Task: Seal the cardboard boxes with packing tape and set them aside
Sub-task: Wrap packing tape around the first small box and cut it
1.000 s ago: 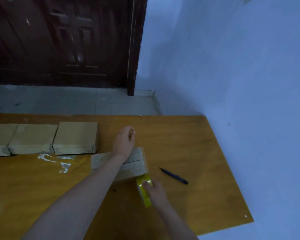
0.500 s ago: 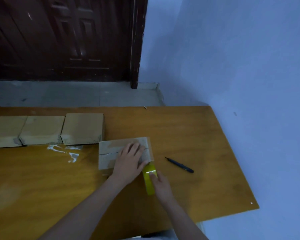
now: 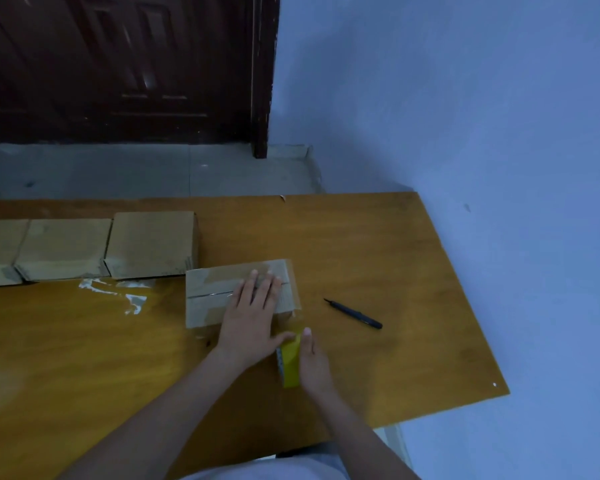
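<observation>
A small cardboard box (image 3: pixel 208 296) lies flat on the wooden table (image 3: pixel 378 258), its top seam running left to right. My left hand (image 3: pixel 252 313) presses flat on the right part of its top, fingers straight. Just in front of the box, my right hand (image 3: pixel 312 362) grips a yellow roll of packing tape (image 3: pixel 289 362), held on edge near the box's near right corner. A strip of clear tape seems to run from the roll up to the box.
Three cardboard boxes (image 3: pixel 151 244) stand in a row at the back left of the table. A crumpled piece of clear tape (image 3: pixel 132 299) lies in front of them. A black pen-like cutter (image 3: pixel 354 314) lies right of the box. A blue wall borders the table's right edge.
My left hand came back from the box's far side and now lies flat on its top. The box has settled flat, and the tape roll stays at its near right corner.
</observation>
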The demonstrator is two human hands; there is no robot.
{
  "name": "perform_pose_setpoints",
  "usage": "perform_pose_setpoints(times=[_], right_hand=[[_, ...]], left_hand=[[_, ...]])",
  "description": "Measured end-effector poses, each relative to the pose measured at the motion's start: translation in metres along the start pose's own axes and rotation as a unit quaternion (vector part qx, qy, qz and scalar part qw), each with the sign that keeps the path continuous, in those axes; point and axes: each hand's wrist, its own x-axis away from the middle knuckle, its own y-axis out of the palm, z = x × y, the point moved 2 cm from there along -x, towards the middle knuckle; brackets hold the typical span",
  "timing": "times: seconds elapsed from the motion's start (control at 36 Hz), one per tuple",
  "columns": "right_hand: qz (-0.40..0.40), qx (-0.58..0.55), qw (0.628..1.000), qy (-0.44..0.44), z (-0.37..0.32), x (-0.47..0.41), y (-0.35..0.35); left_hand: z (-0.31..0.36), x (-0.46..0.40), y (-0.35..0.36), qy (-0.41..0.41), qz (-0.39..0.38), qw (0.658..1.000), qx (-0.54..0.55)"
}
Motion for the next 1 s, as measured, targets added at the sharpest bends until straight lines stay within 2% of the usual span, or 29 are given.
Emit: perform_pose_setpoints(times=[0.08,0.14,0.22,0.28,0.39,0.47,0.58,0.64,0.72,0.83,0.89,1.0], right_hand=[[0.010,0.016,1.000,0.010,0.001,-0.017,-0.016],[0.088,0.109,0.990,0.001,0.008,-0.039,-0.033],[0.168,0.287,0.943,-0.005,0.015,-0.070,-0.064],[0.156,0.363,0.918,0.021,0.019,-0.088,-0.080],[0.078,0.509,0.854,0.066,0.035,-0.105,-0.092],[0.069,0.509,0.858,0.023,0.044,-0.105,-0.095],[0.061,0.318,0.946,-0.016,0.041,-0.085,-0.100],[0.074,0.261,0.960,-0.075,0.032,-0.066,-0.104],[0.088,0.300,0.929,-0.199,0.022,-0.037,-0.106],[0.088,0.404,0.828,-0.378,0.006,-0.011,-0.103],[0.095,0.426,0.792,-0.426,0.003,-0.007,-0.100],[0.102,0.425,0.793,-0.424,0.004,-0.012,-0.096]], left_hand=[[-0.001,-0.001,-0.002,0.002,0.006,1.000,0.003],[-0.002,-0.001,-0.002,0.005,-0.003,1.000,0.003],[-0.003,-0.001,-0.004,0.001,-0.027,1.000,0.004],[-0.003,-0.001,-0.006,0.000,-0.037,0.999,0.004],[-0.001,-0.002,-0.005,0.002,-0.043,0.999,-0.002],[0.000,-0.003,-0.005,-0.002,-0.046,0.999,0.006],[0.002,-0.001,-0.006,-0.001,-0.046,0.999,0.012],[0.001,-0.001,-0.007,-0.004,-0.053,0.998,0.014],[0.002,-0.002,-0.007,0.000,-0.063,0.998,0.018],[0.002,-0.002,-0.006,-0.013,-0.067,0.997,0.018],[0.004,-0.001,-0.009,-0.012,-0.062,0.998,0.010],[0.004,0.001,-0.009,-0.003,-0.061,0.998,-0.014]])
